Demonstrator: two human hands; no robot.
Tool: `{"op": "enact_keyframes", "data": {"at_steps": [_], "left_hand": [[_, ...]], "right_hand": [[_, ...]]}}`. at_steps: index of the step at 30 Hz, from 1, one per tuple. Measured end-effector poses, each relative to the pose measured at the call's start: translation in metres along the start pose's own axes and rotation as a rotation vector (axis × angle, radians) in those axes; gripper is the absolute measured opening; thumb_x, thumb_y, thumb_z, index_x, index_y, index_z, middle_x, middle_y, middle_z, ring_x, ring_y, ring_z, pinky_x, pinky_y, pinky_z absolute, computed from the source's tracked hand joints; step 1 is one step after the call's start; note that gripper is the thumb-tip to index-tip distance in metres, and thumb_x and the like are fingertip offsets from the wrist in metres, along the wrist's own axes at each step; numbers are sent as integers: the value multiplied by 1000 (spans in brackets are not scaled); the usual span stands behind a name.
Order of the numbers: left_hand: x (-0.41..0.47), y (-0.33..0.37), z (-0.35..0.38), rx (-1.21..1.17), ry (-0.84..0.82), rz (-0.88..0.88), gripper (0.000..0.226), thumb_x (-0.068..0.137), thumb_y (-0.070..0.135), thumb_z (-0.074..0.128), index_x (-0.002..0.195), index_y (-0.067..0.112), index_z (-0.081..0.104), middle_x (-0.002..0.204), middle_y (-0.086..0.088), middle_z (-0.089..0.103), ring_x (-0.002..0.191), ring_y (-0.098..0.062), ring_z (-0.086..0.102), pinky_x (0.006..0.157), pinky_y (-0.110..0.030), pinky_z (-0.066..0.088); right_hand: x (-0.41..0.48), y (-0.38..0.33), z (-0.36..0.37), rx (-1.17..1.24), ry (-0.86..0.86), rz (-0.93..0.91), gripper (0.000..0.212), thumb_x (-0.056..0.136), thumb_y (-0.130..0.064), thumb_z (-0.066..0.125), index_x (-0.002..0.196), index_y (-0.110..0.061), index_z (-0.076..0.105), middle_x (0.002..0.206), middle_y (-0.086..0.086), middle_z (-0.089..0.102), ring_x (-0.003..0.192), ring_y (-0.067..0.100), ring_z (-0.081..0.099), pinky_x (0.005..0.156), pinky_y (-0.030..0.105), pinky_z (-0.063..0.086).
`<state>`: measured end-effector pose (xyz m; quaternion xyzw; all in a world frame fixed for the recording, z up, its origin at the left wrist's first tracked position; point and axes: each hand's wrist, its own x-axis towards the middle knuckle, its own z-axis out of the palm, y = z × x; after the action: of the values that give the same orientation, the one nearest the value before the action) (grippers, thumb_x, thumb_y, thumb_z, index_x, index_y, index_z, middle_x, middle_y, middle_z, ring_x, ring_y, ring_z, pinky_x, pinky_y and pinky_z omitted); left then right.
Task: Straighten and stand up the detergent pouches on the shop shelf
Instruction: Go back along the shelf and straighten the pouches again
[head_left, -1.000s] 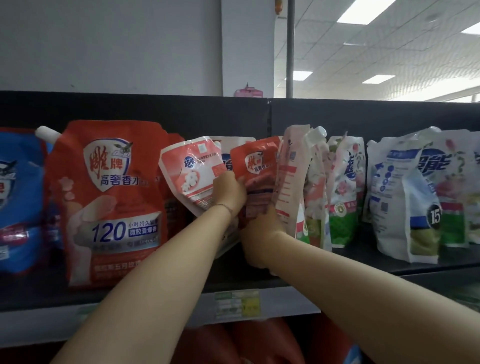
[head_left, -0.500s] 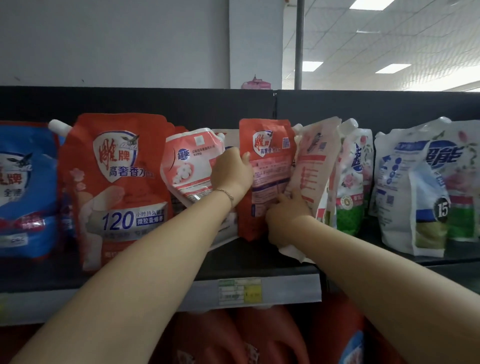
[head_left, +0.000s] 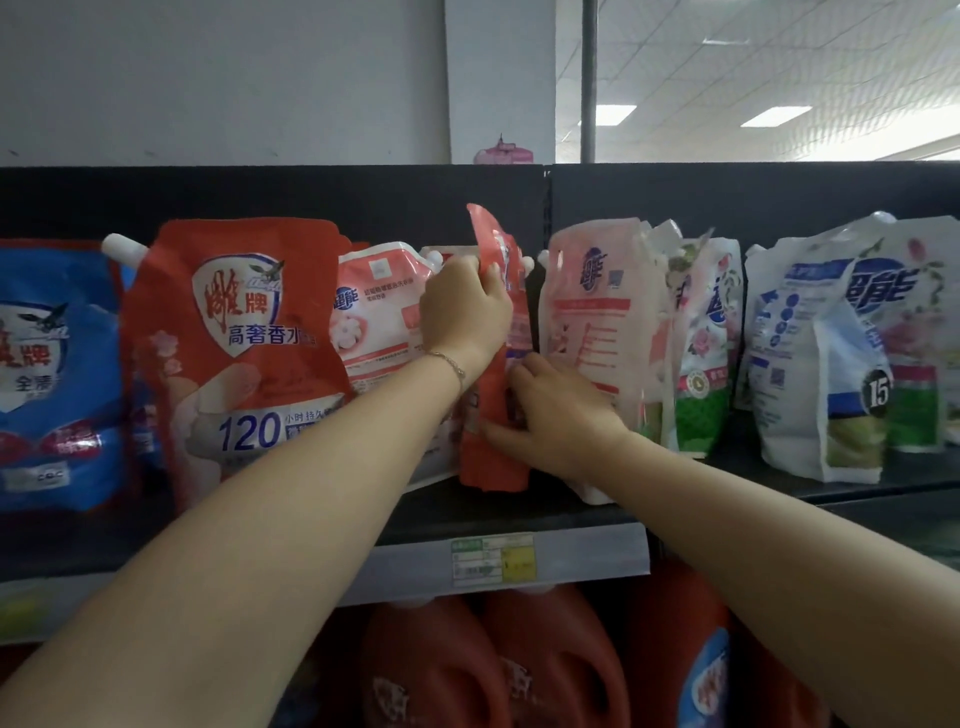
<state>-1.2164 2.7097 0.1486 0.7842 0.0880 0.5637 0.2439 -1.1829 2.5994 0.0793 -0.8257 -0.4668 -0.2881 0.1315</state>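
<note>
A small red detergent pouch (head_left: 497, 457) stands upright in the middle of the shop shelf (head_left: 571, 512), turned edge-on to me. My left hand (head_left: 464, 312) grips its upper part, fingers curled round the edge. My right hand (head_left: 550, 415) holds its lower part from the right side. To the left leans a pink and white pouch (head_left: 376, 317), partly hidden by my left hand. On the right stands a pale pink pouch (head_left: 597, 312), its base hidden behind my right hand.
A big red pouch (head_left: 234, 353) and a blue pouch (head_left: 47, 374) stand at the left. Green-and-white pouches (head_left: 706, 364) and white pouches (head_left: 826, 364) fill the right. A price label (head_left: 493, 561) hangs on the shelf edge. Red jugs (head_left: 550, 670) sit below.
The small red pouch has turned from facing me to edge-on and stands straighter. The pale pink pouch on its right now stands upright, apart from it. My right hand moved onto the red pouch.
</note>
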Motion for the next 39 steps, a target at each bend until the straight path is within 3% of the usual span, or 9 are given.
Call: {"op": "enact_keyframes", "data": {"at_steps": [5,13,17,21,26,30,32,35,39], "left_hand": [[-7,1,-9,-15,-23,58,24,100,25,49,87,10,63,96,-2,64,76,-8,58,69,-20,53],[-21,-18,-41,111,-157,264,48,104,41,28,62,23,41,57,5,49,53,-9,49,52,-24,34],[-28,-37,-50,45,-319,120,51,104,45,25,80,13,57,71,-4,64,64,-18,60,64,-35,49],[-42,-52,-47,1,-472,-33,22,106,28,28,102,17,46,77,-1,56,63,-18,53,52,-27,37],[-57,-59,-43,-72,-513,-195,26,105,20,34,82,16,45,77,2,52,78,-20,53,59,-21,38],[-74,-53,-40,-242,-490,-263,29,103,43,36,90,22,51,90,4,57,87,-14,54,79,-22,42],[-80,-50,-37,-413,-512,-370,29,98,46,45,92,22,60,89,7,62,90,-17,61,80,-20,45],[-88,-45,-32,-757,-474,-537,24,87,46,62,82,25,73,84,4,72,96,-29,67,91,-41,52],[-100,-30,-40,-1031,-487,-674,23,89,33,61,101,14,66,90,-6,72,85,-25,67,77,-37,53]], "right_hand": [[9,-29,-7,32,32,265,55,87,-71,40,74,-20,58,70,-2,60,65,19,61,63,37,57],[0,-53,-6,-105,29,236,17,96,-26,55,84,-17,63,87,5,66,81,28,65,62,33,46],[-9,-51,-6,-6,78,246,21,90,-22,61,106,-10,65,103,10,63,93,29,62,72,36,51],[-16,-44,-1,36,188,238,25,90,-17,61,114,-9,63,111,10,58,102,29,55,82,33,47],[-21,-40,-3,5,365,114,14,93,-12,58,101,-8,70,99,9,64,90,31,57,79,40,49],[-29,-45,-11,-6,443,39,18,94,-17,55,95,-7,70,93,9,64,84,30,58,77,45,51],[-36,-49,-16,-10,489,-4,11,90,-10,63,97,-8,71,92,9,65,84,31,59,76,45,53],[-49,-56,-26,81,597,5,11,92,-7,59,93,-5,70,88,11,65,80,34,61,71,42,54],[-62,-67,-37,108,717,-35,16,91,-9,55,88,-1,69,81,12,63,72,34,62,67,39,54]]}}
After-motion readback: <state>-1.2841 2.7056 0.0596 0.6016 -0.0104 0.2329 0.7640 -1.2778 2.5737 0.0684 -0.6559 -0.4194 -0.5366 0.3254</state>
